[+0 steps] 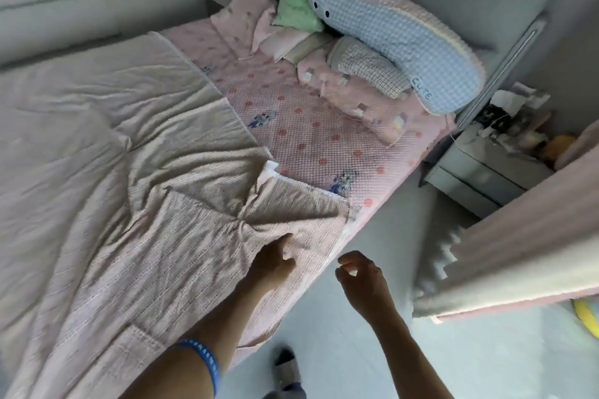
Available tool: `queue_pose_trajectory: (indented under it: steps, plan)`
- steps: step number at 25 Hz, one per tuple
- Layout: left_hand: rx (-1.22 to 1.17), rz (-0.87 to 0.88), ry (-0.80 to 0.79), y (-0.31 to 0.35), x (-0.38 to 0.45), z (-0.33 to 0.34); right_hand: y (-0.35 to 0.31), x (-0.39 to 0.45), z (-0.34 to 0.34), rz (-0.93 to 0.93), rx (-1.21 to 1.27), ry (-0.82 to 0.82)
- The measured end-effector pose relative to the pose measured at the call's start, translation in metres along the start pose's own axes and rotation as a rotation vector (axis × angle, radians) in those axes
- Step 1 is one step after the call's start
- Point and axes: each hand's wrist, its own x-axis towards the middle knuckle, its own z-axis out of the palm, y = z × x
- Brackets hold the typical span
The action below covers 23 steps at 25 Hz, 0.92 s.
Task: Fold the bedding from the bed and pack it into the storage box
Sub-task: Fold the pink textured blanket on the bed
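Left hand (274,261) grips a bunched fold of the blanket (129,172) near the bed edge. Right hand (359,272) hovers just beside, fingers loosely curled, holding nothing.

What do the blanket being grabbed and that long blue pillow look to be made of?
The blanket looks like thin woven cotton, matte, with a fine waffle-like weave; it bunches into sharp creases where the left hand pinches it. The long pillow seems a soft stuffed textile with a bobbly checked blue face and a fuzzy pink rim. The exact fibre cannot be told.
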Motion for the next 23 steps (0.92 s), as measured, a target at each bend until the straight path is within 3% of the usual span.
queue_pose_trajectory:
  steps: [10,14,18,23]
  plan:
    - [-0.084,-0.256,0.159,0.018,0.193,0.058,0.036,0.287,0.001,0.002,-0.093,-0.297]
    - [0.044,-0.34,0.243,-0.016,0.244,0.138,0.084,0.392,0.051,-0.137,-0.259,-0.311]
    - [0.303,-0.401,0.21,-0.042,0.298,0.231,0.131,0.502,0.087,-0.288,-0.409,-0.295]
    - [0.499,-0.442,0.35,-0.041,0.325,0.286,0.164,0.561,0.12,-0.407,-0.504,-0.27]
